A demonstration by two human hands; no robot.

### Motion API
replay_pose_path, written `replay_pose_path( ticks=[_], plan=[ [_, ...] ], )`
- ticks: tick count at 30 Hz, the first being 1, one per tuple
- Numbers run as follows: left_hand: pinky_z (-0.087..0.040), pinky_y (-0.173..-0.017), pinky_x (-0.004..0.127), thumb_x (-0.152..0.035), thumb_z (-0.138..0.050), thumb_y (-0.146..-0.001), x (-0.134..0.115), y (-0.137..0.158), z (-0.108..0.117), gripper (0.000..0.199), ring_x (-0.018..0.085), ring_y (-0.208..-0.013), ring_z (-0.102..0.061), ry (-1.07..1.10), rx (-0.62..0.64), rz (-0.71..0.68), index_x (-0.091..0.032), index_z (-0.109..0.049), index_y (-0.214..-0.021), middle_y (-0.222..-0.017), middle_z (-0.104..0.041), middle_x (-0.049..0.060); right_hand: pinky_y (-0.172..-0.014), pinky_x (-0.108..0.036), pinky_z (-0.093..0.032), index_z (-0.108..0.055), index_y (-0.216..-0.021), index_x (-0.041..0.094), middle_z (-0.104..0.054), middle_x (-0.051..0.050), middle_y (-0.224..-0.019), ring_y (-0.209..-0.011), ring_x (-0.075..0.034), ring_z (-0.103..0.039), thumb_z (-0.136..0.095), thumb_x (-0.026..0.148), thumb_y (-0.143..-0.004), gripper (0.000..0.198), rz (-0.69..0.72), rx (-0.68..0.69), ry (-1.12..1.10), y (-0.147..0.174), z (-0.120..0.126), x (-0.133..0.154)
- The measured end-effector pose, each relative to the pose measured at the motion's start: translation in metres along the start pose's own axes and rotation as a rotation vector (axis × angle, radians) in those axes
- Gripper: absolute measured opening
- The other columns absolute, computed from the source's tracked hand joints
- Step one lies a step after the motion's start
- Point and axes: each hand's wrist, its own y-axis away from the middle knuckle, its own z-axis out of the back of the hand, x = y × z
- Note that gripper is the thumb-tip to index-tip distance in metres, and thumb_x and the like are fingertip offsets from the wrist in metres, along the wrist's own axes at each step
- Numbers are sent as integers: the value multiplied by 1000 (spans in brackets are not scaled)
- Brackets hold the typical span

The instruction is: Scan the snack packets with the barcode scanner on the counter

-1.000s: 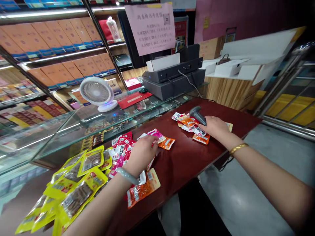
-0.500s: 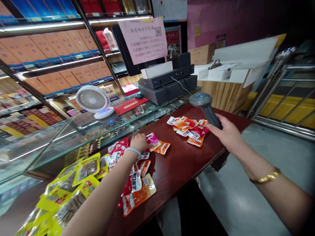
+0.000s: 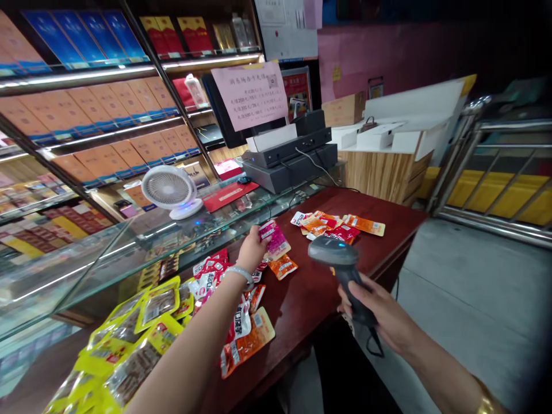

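My left hand (image 3: 253, 248) pinches the edge of a magenta snack packet (image 3: 275, 238), lifted at a tilt above the packet pile. Just beneath it lies an orange snack packet (image 3: 283, 267). My right hand (image 3: 379, 307) is wrapped round the handle of a dark grey barcode scanner (image 3: 334, 253), whose head has a blue light and points left towards the packet. Under my left forearm, red and white packets (image 3: 209, 284) are heaped, partly hidden. Beyond the scanner sits a second pile of packets (image 3: 323, 223) in orange, red and white.
Yellow-edged snack bags (image 3: 142, 351) cover the left of the brown table (image 3: 310, 293). Behind it run a glass display counter (image 3: 125, 236), a white fan (image 3: 170, 190) and a black cash register (image 3: 288, 164). A metal railing (image 3: 495, 201) stands at right.
My left hand has raised the magenta packet off the pile, turning its face up. My right hand has brought the scanner nearer and left, away from the far pile.
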Motion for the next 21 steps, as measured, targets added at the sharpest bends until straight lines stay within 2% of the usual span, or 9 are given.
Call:
replay_pose_path(
  ticks=[4, 6, 8, 10, 14, 21],
  plan=[
    [-43, -63, 25, -33, -60, -83, -11, 5, -9, 22, 16, -68, -59, 178, -19, -14, -22, -48, -98, -78, -63, 1, -86, -37, -49, -58, -108, 19, -60, 3, -70, -66, -13, -61, -68, 38, -87, 31, 14, 32, 77, -9, -3, -9],
    [-44, -64, 25, -32, -61, -83, -14, 6, -12, 23, 16, -69, -60, 251, -17, -19, -22, -47, -98, -79, -63, 1, -87, -38, -50, -57, -102, 18, -60, 4, -67, -64, -12, -60, -71, 38, -84, 30, 14, 34, 125, -12, -3, -13],
    [-45, -63, 24, -32, -61, -83, -16, 6, -14, 23, 16, -68, -61, 312, -6, -16, -21, -47, -98, -78, -63, 1, -81, -36, -54, -56, -94, 18, -55, 7, -61, -54, -9, -54, -72, 40, -82, 30, 1, -3, 171, -15, -3, -16],
    [-45, -61, 24, -31, -61, -83, -19, 7, -15, 23, 15, -66, -60, 362, 6, -10, -21, -47, -98, -78, -63, 1, -67, -30, -54, -55, -92, 19, -50, 9, -56, -48, -8, -48, -70, 45, -82, 32, 1, -60, 250, -18, -3, -17],
    [-45, -61, 23, -27, -59, -82, -28, 8, -17, 20, 14, -65, -60, 350, -12, -7, -20, -49, -98, -80, -64, 1, -46, -23, -44, -54, -100, 19, -46, 10, -49, -42, -10, -48, -63, 49, -84, 36, 43, -135, 498, -25, -6, -18],
    [-45, -63, 24, -33, -62, -82, -39, 6, -23, 25, 15, -68, -62, 278, 8, 3, -20, -51, -101, -78, -64, 1, -42, -24, -43, -53, -104, 20, -46, 11, -48, -37, -13, -49, -60, 48, -82, 36, 71, -170, 651, -29, -11, -18]
  ],
)
